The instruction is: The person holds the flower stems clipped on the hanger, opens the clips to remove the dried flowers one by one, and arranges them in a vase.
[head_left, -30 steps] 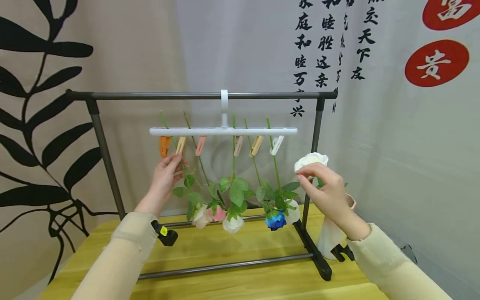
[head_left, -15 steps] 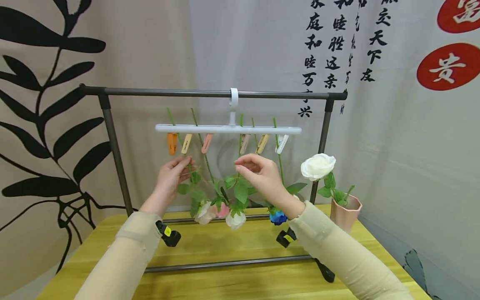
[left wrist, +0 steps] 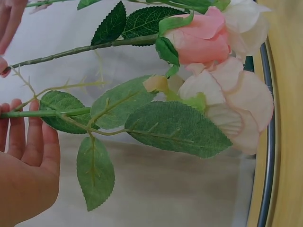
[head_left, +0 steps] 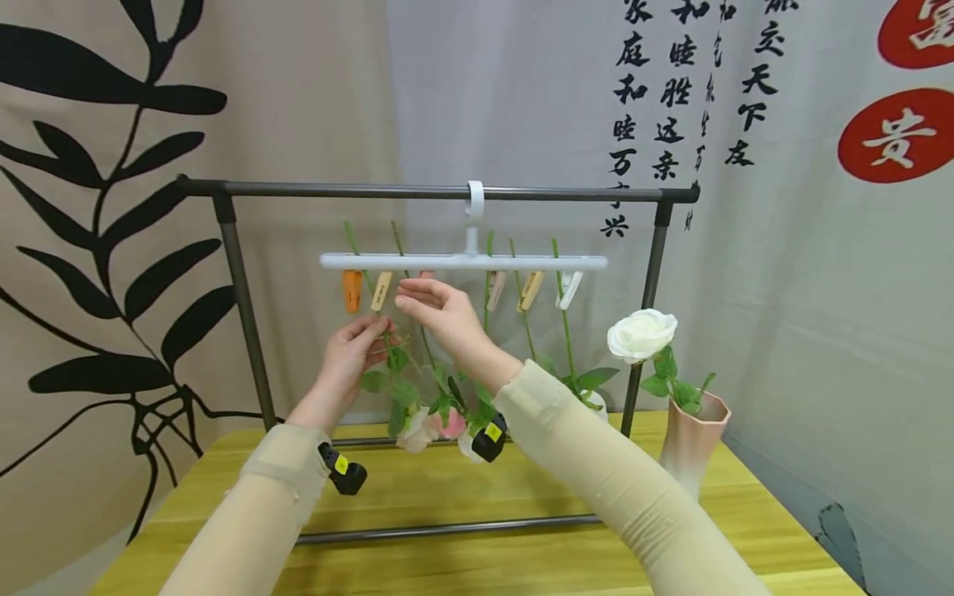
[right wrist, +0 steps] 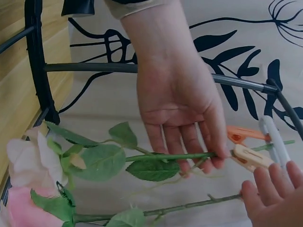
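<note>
My left hand [head_left: 354,352] pinches the green stem [right wrist: 175,157] of a pale pink rose [left wrist: 236,106] that hangs head down, just under a beige clip [right wrist: 251,157]. To its right, my right hand [head_left: 447,323] is raised below the white hanger [head_left: 417,262], its fingers loosely bent and holding nothing. Those fingers come close to the stem of the pink rose [left wrist: 196,40] and mostly cover the pink clip [head_left: 426,274]. An orange clip [head_left: 352,291] sits at the hanger's left end. My right forearm hides the blue rose.
The hanger hooks over a dark metal rack [head_left: 328,190] standing on a wooden table [head_left: 417,567]. Mauve [head_left: 497,290], tan [head_left: 530,291] and white clips [head_left: 570,290] line its right half, with more stems. At right, a pink vase [head_left: 693,443] holds a white rose [head_left: 642,335].
My right hand has swept left from beside the vase's white rose, across the hanging flowers, to the pink clip. My left hand stays on the stem, and the head view has shifted slightly.
</note>
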### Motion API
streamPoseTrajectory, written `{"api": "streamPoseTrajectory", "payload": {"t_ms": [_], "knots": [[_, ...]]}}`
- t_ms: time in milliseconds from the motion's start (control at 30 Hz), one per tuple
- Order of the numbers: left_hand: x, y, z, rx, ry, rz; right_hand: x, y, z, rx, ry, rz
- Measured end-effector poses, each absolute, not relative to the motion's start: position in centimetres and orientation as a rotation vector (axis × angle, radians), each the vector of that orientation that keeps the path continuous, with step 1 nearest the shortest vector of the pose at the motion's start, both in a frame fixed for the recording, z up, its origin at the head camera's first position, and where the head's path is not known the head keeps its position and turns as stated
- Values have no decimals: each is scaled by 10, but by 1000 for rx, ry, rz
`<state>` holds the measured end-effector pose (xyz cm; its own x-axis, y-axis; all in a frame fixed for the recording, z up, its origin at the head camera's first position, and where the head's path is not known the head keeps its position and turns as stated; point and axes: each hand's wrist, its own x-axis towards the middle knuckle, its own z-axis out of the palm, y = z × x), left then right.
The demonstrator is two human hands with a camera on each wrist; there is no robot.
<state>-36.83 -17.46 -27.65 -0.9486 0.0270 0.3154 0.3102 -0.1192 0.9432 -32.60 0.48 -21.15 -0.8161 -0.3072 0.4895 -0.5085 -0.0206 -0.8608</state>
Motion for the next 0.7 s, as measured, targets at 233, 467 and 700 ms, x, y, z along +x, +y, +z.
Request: {"api": "streamPoseTrajectory", "payload": {"t_ms": [233,467,700], "knots": [[-367,-180,-273,-394,-1934,-2172,-335,-12,-212,828,-2145,1987],[-366,-184,-271,-408,-1914,-2189,-333,-39,-201,695,-2229,2092],[-366,-186,-271,-423,-1924,-2163,-337,-63,-203,575,-2034,2180]]}}
